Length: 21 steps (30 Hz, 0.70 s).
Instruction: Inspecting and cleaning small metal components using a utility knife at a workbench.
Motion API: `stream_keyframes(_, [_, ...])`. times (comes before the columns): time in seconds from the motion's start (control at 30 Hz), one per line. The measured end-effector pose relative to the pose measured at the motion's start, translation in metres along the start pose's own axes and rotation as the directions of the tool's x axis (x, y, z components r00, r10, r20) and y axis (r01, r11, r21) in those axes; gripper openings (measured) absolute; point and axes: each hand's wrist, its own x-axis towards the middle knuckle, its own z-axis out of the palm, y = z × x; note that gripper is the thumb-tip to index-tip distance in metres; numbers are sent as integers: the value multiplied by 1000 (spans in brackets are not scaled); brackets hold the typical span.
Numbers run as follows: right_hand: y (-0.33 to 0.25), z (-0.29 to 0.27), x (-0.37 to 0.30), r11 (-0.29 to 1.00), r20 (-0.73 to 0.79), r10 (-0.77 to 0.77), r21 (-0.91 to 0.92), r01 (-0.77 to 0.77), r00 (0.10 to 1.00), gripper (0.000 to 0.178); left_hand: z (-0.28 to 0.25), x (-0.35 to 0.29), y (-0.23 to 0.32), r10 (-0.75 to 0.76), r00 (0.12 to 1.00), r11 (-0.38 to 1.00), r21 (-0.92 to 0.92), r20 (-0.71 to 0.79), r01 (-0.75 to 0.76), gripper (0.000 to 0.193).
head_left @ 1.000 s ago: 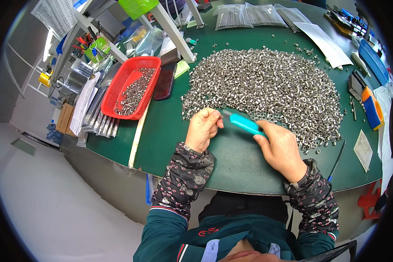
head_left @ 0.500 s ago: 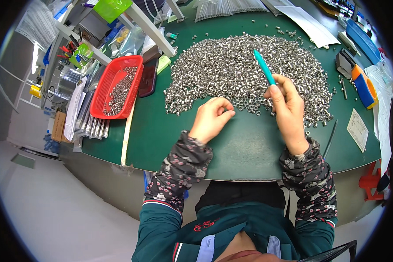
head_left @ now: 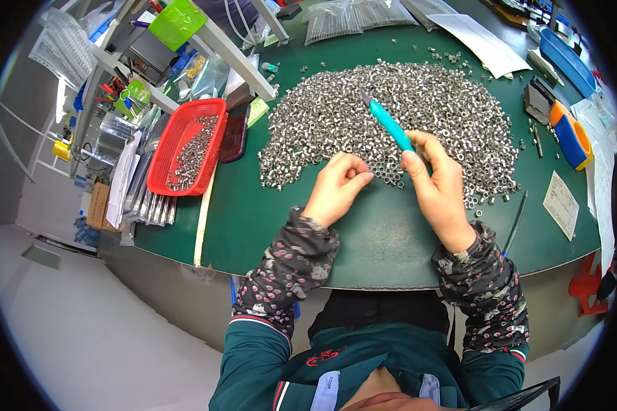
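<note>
- Pale floor [head_left: 116,308] fills the lower left of our view, and beside it curves our green worktop [head_left: 384,250], its near edge just before us.
- Across the middle of the worktop we have a broad heap of small metal rings [head_left: 397,92], with a few stray rings along its fringe.
- Our right hand [head_left: 437,192] grips a teal cutter [head_left: 391,125] by its near end, the thumb laid along it; the grey tip points away from us, above the heap.
- Our left hand [head_left: 337,188] is at the heap's near edge, fingers curled and thumb drawn close to the forefinger; the fingertips are too small in our view for us to tell whether they pinch anything.
- To our left sits a red basket [head_left: 163,156] with more rings inside, and a dark phone [head_left: 234,135] lies just beside it.
- To our right we see a pen [head_left: 516,225], a pale card [head_left: 561,205] and a blue tray [head_left: 565,65] farther off.
</note>
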Motion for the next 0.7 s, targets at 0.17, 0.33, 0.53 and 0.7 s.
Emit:
stream_keyframes(0.17, [-6, -1, -4, 989, 152, 11, -146, 11, 988, 23, -34, -15, -10, -272, 927, 597, -710, 259, 374, 4])
stream_keyframes(0.33, [-9, 5, -10, 954, 363, 10, -283, 100, 932, 24, -48, -28, -33, -239, 943, 357, -883, 231, 306, 9])
stream_keyframes(0.53, [-12, 7, -13, 939, 506, 58, -321, 126, 860, 25, -48, -28, -47, -212, 960, 272, -933, 182, 237, 11])
stream_keyframes(0.7, [-12, 9, -12, 934, 533, 123, -347, 83, 837, 24, -47, -29, -46, -244, 953, 262, -934, 180, 244, 10])
